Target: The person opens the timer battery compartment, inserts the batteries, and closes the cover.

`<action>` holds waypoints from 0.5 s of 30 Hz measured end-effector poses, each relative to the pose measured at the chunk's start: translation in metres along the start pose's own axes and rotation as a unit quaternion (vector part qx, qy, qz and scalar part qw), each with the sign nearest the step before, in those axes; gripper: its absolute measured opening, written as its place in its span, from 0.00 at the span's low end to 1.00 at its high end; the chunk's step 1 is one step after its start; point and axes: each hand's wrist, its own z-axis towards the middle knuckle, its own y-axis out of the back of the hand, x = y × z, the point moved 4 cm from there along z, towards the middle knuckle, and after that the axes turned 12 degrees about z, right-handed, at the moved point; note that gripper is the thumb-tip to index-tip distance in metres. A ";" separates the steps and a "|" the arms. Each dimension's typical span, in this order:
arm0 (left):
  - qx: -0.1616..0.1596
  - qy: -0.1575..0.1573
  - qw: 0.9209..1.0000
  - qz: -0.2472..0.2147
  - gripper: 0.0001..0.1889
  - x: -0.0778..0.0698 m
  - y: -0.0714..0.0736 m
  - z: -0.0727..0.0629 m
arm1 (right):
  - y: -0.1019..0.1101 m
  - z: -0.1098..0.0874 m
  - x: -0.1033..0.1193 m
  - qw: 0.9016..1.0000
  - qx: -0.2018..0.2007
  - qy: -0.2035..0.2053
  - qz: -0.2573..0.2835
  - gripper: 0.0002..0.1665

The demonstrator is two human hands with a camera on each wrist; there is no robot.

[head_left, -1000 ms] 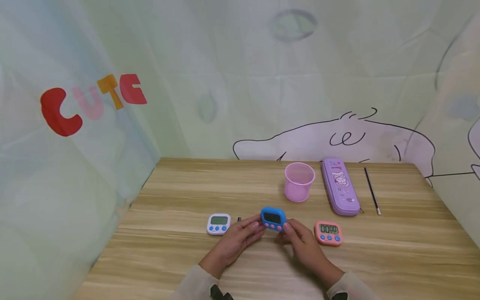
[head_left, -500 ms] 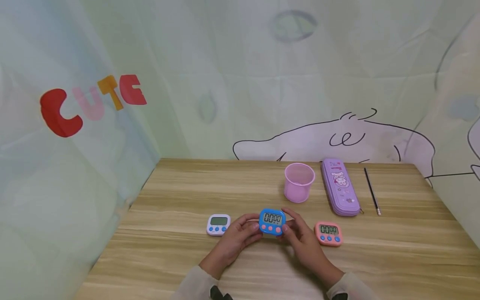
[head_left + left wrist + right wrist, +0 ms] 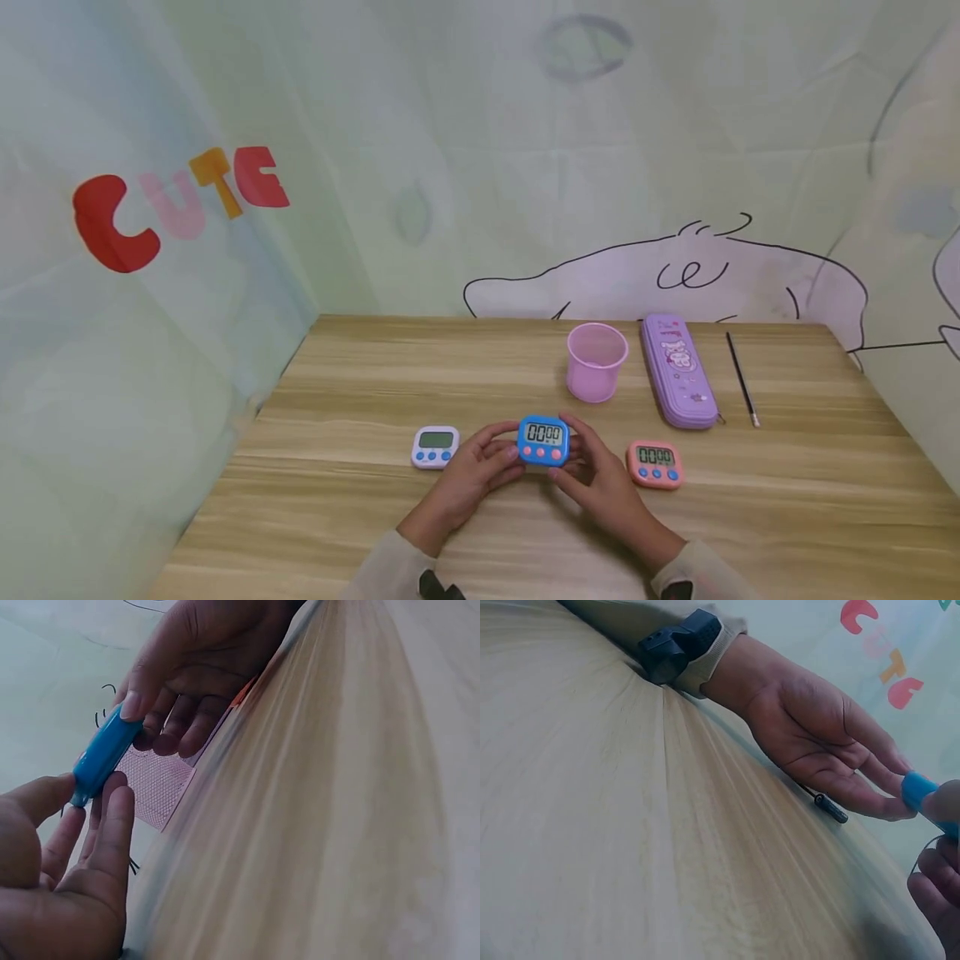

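A blue digital timer (image 3: pixel 543 441) with pink buttons is held up between both hands, its display reading zeros toward the head camera. My left hand (image 3: pixel 474 471) pinches its left end; in the left wrist view the thumb and fingers of the left hand (image 3: pixel 67 877) meet at the lower end of the timer (image 3: pixel 105 754). My right hand (image 3: pixel 603 475) grips the right end, thumb at the lower corner and index finger at the top. Left of the hands lies a white timer (image 3: pixel 435 447) with blue buttons and a blank display. A coral timer (image 3: pixel 655 465) showing zeros lies to the right.
A pink translucent cup (image 3: pixel 596 362) stands behind the hands. Beside it lie a purple pencil case (image 3: pixel 679 372) and a black pencil (image 3: pixel 741 379) with a white eraser end. In the right wrist view, a small dark cylinder (image 3: pixel 831 808) shows beyond the left hand on the wooden table (image 3: pixel 375 358).
The blue timer has turned so its display faces the head camera and its digits now read clearly. The right thumb has slid from its front corner to the lower edge.
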 end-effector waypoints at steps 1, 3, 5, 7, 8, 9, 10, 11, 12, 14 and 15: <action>0.000 -0.002 1.000 0.004 0.25 0.000 0.000 0.000 | 0.000 0.000 0.002 1.000 -0.002 0.004 -0.004 0.43; -0.002 -0.005 1.000 0.015 0.25 -0.002 0.001 0.000 | 0.000 0.000 0.006 1.000 -0.006 0.013 -0.016 0.42; -0.004 -0.009 1.000 0.027 0.25 -0.005 0.001 0.000 | 0.000 0.000 0.008 0.999 -0.010 0.025 -0.029 0.42; -0.004 -0.012 0.999 0.045 0.25 -0.007 0.002 0.000 | 0.000 0.001 0.011 0.998 -0.012 0.035 -0.045 0.42; -0.002 -0.013 0.999 0.053 0.25 -0.009 0.002 -0.001 | 0.000 0.001 0.011 0.998 -0.012 0.042 -0.051 0.42; 0.001 -0.013 0.998 0.064 0.25 -0.010 0.003 -0.001 | -0.001 0.001 0.012 0.997 -0.010 0.050 -0.059 0.42; 0.004 -0.012 0.997 0.076 0.24 -0.011 0.003 -0.001 | -0.001 0.001 0.013 0.996 -0.008 0.055 -0.064 0.41; 0.007 -0.012 0.996 0.091 0.24 -0.013 0.004 -0.001 | -0.001 0.001 0.013 0.996 -0.006 0.060 -0.068 0.41; 0.009 -0.013 0.993 0.116 0.23 -0.014 0.006 -0.002 | -0.001 0.001 0.013 0.995 -0.006 0.064 -0.073 0.40; 0.011 -0.014 0.986 0.167 0.23 -0.018 0.008 -0.002 | -0.001 0.002 0.011 0.994 -0.004 0.068 -0.082 0.39; 0.012 -0.014 0.981 0.195 0.22 -0.019 0.010 -0.002 | -0.001 0.002 0.008 0.994 -0.004 0.067 -0.086 0.39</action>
